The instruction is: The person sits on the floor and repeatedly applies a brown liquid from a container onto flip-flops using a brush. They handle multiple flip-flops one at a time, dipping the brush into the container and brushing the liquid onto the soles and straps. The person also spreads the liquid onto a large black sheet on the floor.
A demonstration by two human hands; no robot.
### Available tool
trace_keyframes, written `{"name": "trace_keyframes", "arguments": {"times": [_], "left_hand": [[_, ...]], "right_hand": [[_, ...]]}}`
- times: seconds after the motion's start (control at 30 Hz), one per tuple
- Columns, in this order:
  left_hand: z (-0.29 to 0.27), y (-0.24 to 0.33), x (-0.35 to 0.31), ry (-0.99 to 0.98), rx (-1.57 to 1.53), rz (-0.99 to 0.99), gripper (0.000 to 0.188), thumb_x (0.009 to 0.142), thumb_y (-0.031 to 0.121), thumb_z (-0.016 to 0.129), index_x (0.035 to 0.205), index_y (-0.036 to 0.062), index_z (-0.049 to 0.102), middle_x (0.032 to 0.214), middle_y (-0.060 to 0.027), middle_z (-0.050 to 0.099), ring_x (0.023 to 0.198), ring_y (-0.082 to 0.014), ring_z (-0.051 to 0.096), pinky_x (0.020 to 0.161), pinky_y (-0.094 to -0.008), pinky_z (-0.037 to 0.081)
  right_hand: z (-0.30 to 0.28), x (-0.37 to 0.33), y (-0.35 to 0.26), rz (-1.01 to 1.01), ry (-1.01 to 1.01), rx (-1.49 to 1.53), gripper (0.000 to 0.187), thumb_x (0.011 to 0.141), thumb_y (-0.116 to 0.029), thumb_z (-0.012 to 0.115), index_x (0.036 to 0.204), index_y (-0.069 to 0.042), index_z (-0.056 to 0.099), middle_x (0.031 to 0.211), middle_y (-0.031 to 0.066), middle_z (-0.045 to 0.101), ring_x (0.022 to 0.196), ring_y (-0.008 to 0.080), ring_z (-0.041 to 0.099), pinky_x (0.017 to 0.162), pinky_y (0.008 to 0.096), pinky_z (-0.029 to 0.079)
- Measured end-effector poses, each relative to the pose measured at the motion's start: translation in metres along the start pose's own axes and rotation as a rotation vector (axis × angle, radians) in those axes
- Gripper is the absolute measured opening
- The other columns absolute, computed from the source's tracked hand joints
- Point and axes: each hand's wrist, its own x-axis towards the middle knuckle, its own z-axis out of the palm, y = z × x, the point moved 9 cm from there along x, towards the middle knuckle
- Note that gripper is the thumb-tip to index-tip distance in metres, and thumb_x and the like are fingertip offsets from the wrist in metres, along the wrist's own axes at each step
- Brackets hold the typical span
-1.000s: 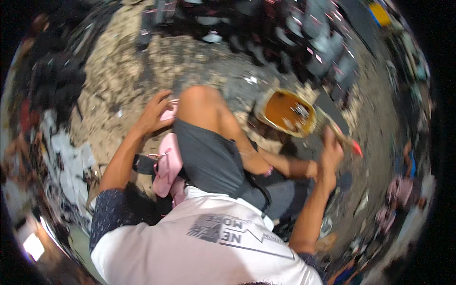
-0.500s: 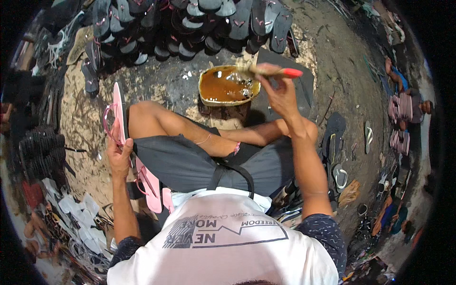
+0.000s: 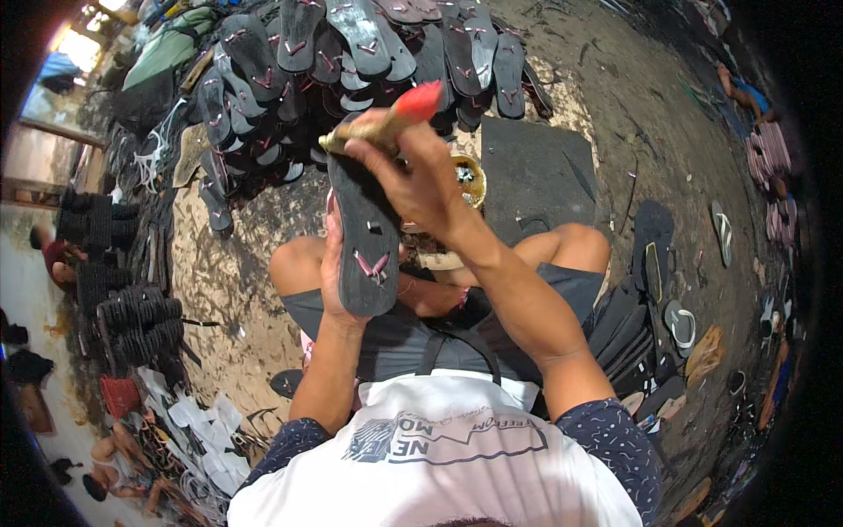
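My left hand (image 3: 334,285) grips a flip-flop (image 3: 360,285) along its left edge. Its dark underside faces up, with pink strap ends showing in the sole near the heel and at a small slot. Closed round a brush (image 3: 393,130) with a red-tipped handle, my right hand (image 3: 420,180) is over the far end of the sole; its bristle end is at the sole's far edge, and whether they touch I cannot tell. Behind my right wrist, a tub of brown, glossy liquid (image 3: 475,183) is mostly hidden.
Many dark flip-flops (image 3: 369,48) lie heaped beyond, soles up. A flat black sheet (image 3: 537,167) lies right of the tub. Several loose sandals (image 3: 680,323) are on the ground at right. Stacked black soles (image 3: 140,325) and white scraps (image 3: 206,422) stand at left. Other people (image 3: 123,461) sit at far left.
My left hand has brought the flip-flop from the left to in front of me, dark underside up. My right hand has carried the brush from above the tub leftward to the sole.
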Motion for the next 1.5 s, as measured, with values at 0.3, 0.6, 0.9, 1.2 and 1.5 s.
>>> {"name": "trace_keyframes", "arguments": {"times": [0.3, 0.6, 0.9, 1.2, 1.5], "left_hand": [[-0.012, -0.032, -0.004, -0.006, 0.038, -0.084, 0.047, 0.109, 0.035, 0.036, 0.152, 0.0180, 0.040, 0.150, -0.0120, 0.049, 0.130, -0.0348, 0.055, 0.101, -0.0469, 0.053], [-0.022, -0.020, -0.014, 0.022, 0.020, -0.015, 0.057, 0.107, 0.046, 0.038, 0.153, 0.0122, 0.037, 0.147, -0.0203, 0.049, 0.126, -0.0398, 0.056, 0.090, -0.0540, 0.057], [0.002, 0.011, 0.029, 0.023, 0.012, 0.194, 0.056, 0.108, 0.045, 0.035, 0.144, 0.0030, 0.048, 0.138, -0.0172, 0.058, 0.117, -0.0310, 0.061, 0.105, -0.0461, 0.048], [-0.010, 0.001, 0.060, -0.066, -0.020, 0.006, 0.064, 0.102, 0.058, 0.046, 0.138, 0.0055, 0.054, 0.128, -0.0182, 0.063, 0.109, -0.0290, 0.064, 0.090, -0.0446, 0.057], [-0.036, 0.053, 0.059, 0.035, -0.185, 0.109, 0.062, 0.100, 0.056, 0.050, 0.137, 0.0069, 0.053, 0.124, -0.0170, 0.063, 0.101, -0.0310, 0.065, 0.089, -0.0484, 0.057]], "right_hand": [[-0.043, 0.013, 0.013, 0.196, -0.052, -0.048, 0.023, 0.094, -0.023, 0.070, 0.106, -0.003, 0.069, 0.104, 0.0113, 0.071, 0.095, 0.0227, 0.068, 0.083, 0.0351, 0.052], [-0.080, -0.006, 0.057, 0.369, 0.084, 0.126, 0.022, 0.097, -0.016, 0.068, 0.114, -0.003, 0.067, 0.109, 0.0076, 0.072, 0.095, 0.0161, 0.068, 0.085, 0.0312, 0.055], [-0.015, -0.060, -0.003, 0.177, -0.113, 0.124, 0.025, 0.094, -0.016, 0.071, 0.113, -0.001, 0.066, 0.109, 0.0110, 0.069, 0.101, 0.0230, 0.067, 0.087, 0.0352, 0.052], [-0.006, -0.068, -0.043, -0.098, -0.188, -0.017, 0.029, 0.085, -0.020, 0.079, 0.109, -0.010, 0.067, 0.103, 0.0101, 0.067, 0.088, 0.0288, 0.062, 0.073, 0.0403, 0.041], [0.044, -0.065, -0.049, -0.110, -0.276, 0.009, 0.022, 0.086, -0.019, 0.078, 0.104, -0.008, 0.070, 0.099, 0.0109, 0.070, 0.090, 0.0313, 0.066, 0.076, 0.0423, 0.051]]}}
